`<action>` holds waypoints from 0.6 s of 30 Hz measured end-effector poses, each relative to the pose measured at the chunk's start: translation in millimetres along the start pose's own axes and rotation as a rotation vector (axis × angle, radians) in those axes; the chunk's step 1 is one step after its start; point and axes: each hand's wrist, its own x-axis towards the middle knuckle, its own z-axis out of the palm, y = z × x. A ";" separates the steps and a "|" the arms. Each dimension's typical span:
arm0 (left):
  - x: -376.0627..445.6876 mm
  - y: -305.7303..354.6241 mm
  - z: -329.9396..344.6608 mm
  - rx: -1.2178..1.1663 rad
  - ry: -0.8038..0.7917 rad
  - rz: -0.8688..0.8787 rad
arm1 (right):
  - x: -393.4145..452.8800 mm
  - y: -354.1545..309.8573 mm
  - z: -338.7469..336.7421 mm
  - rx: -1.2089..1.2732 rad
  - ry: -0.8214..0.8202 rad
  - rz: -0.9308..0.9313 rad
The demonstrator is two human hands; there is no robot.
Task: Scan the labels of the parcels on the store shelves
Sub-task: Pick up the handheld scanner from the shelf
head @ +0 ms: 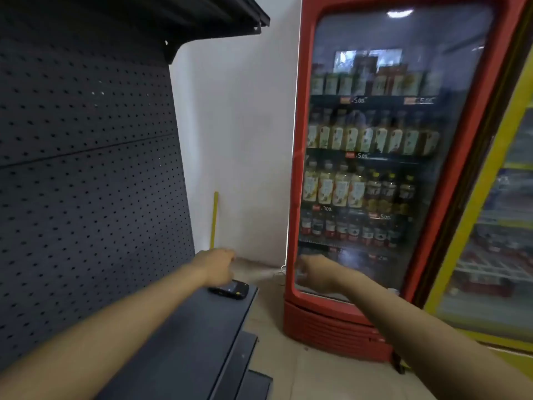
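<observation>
Scanner (230, 290) flat, long axis pointing right

Free: dark shelf (184, 327) top, except scanner (230, 289) at far end | Obstacles: pegboard (86, 168) left; red cooler (375, 168) right

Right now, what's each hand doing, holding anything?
Left hand: curled over the black scanner on the shelf; grip unclear.
Right hand: empty, fingers loosely curled.

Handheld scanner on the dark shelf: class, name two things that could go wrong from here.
1. The scanner lies at the far corner of the shelf, under the left hand; a nudge might tip it off.
2. The right hand is by the red fridge door and might knock the glass.
</observation>
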 end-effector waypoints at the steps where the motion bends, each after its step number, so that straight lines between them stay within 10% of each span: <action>1: 9.0 0.9 -0.6 -0.009 -0.011 -0.013 | 13.7 4.4 3.1 0.028 -0.011 -0.003; 18: 159.5 -77.1 38.4 -0.071 -0.147 -0.204 | 230.1 -3.3 37.2 -0.037 -0.221 -0.131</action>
